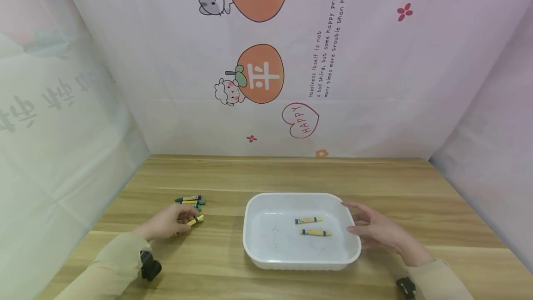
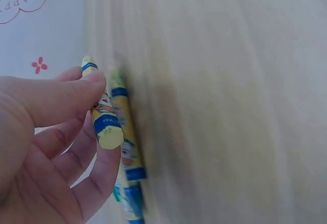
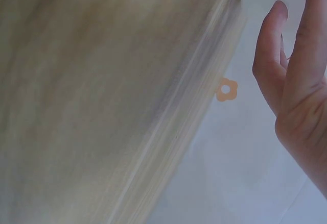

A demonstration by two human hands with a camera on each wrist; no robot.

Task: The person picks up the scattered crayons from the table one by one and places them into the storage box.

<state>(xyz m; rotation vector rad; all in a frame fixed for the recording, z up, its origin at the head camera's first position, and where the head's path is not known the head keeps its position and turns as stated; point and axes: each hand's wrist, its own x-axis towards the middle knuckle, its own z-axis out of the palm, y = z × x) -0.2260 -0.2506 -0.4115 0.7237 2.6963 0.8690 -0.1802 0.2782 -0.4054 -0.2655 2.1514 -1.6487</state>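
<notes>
My left hand (image 1: 168,221) is at the left of the table, pinching a pale yellow crayon (image 2: 106,106) between thumb and fingertips. Beside it in the left wrist view lies another crayon (image 2: 127,132) with a yellow wrapper and blue bands. Several green crayons (image 1: 189,198) lie together just beyond this hand. A white plastic tray (image 1: 301,263) stands at mid-table with two yellow crayons (image 1: 315,233) in it. My right hand (image 1: 379,228) is at the tray's right rim, thumb and index finger overlapping the edge. Its fingers (image 3: 269,55) look loosely bent in the right wrist view.
The wood-grain table (image 1: 220,175) ends at a printed white cloth backdrop (image 1: 358,124). Cloth also hangs along the left side (image 1: 62,128) and right side (image 1: 495,152). Small pale specks (image 1: 275,229) mark the tray's floor.
</notes>
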